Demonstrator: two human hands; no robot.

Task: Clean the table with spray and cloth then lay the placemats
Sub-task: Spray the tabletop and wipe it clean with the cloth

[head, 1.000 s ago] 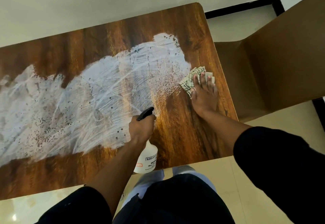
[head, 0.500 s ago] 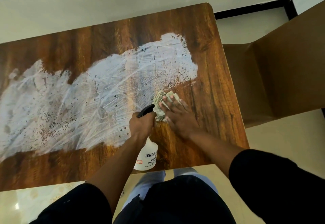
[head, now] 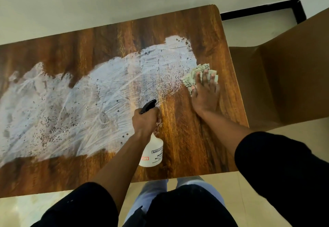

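Observation:
A brown wood-grain table [head: 192, 152] carries a wide white smear [head: 89, 105] with dark specks across its middle. My left hand [head: 145, 120] grips the neck of a white spray bottle [head: 152, 152] with a black nozzle, held over the table's near side. My right hand [head: 205, 93] presses flat, fingers straight, on a folded pale green checked cloth [head: 193, 77] near the table's right edge, at the right end of the smear. No placemats are in view.
A brown chair [head: 284, 77] stands close against the table's right edge. A pale wall runs behind the far edge. Beige floor tiles lie below the near edge, where my legs stand.
My right hand slid the cloth from beside the spray nozzle out to the right edge of the table. The left hand and bottle stayed put.

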